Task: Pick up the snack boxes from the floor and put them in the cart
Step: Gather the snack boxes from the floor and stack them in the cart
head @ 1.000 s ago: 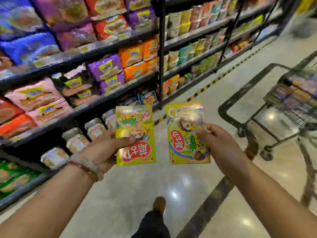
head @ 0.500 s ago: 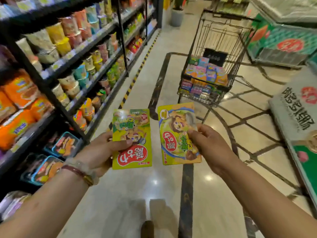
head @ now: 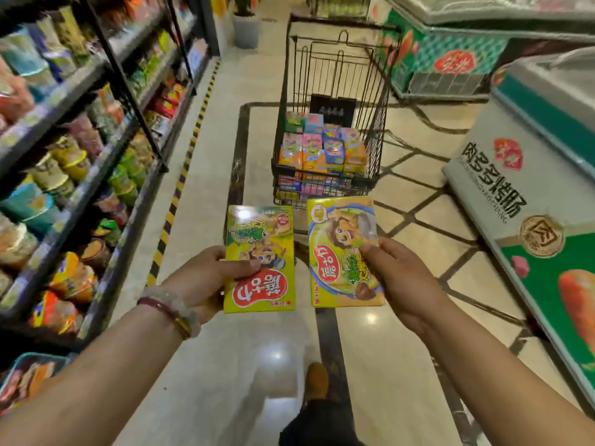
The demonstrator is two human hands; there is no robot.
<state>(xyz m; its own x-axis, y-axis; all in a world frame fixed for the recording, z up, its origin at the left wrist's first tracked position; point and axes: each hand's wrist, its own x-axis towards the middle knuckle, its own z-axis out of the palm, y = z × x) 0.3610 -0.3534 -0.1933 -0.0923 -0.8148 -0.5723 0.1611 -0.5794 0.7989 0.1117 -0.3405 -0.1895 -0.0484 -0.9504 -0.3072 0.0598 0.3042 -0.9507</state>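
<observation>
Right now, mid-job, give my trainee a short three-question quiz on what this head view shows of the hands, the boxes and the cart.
1. True or false: the left hand and the right hand each hold one flat yellow-green cardboard snack box.
2. Where does the black wire shopping cart stand relative to the person?
A. behind
B. straight ahead in the aisle
C. tipped on its side
3. Fill in: the cart already holds many ______ snack boxes.

Key
1. True: the left box and the right box are each pinched under a thumb.
2. B
3. colourful
</observation>
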